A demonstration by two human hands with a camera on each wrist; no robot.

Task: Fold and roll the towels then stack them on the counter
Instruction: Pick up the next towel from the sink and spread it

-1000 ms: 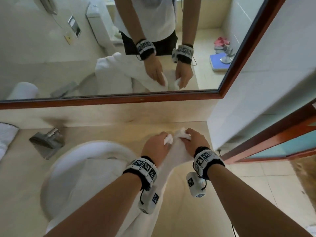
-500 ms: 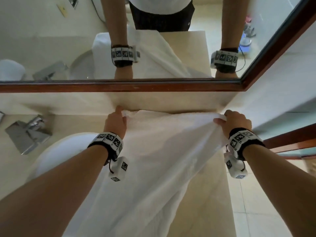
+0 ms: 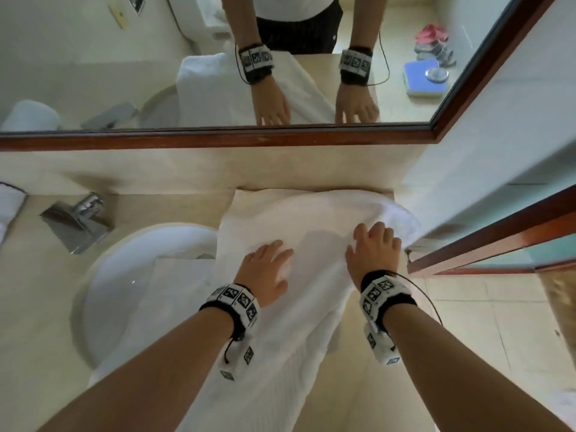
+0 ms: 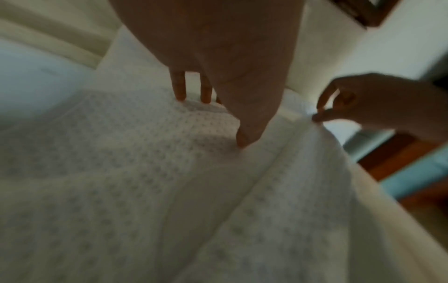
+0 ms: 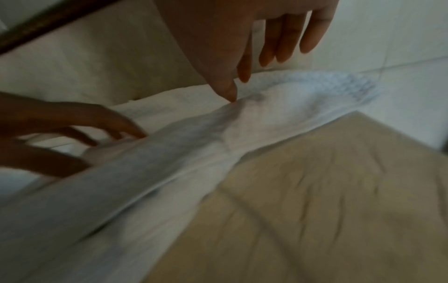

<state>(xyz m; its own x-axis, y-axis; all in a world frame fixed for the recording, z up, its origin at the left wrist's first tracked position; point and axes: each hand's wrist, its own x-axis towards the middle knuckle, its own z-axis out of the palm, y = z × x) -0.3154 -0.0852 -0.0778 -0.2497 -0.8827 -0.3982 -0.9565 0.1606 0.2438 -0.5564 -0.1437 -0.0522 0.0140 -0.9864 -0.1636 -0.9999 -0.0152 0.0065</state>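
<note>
White towel [image 3: 314, 232] spread over the surface [image 3: 37, 307] just right of the sink [image 3: 124, 275], its near end drooping off the front edge. Left hand [image 3: 265, 272] lies flat on the cloth, fingers straight, nothing clamped. Right hand [image 3: 374, 251] rests on the towel's right side, fingers loose and apart, no grip either. It looks soft, limp and light, so I'd take it by corners or hem. The left wrist view picks out a waffle weave and a hem band; the head view alone shows the overhang.
</note>
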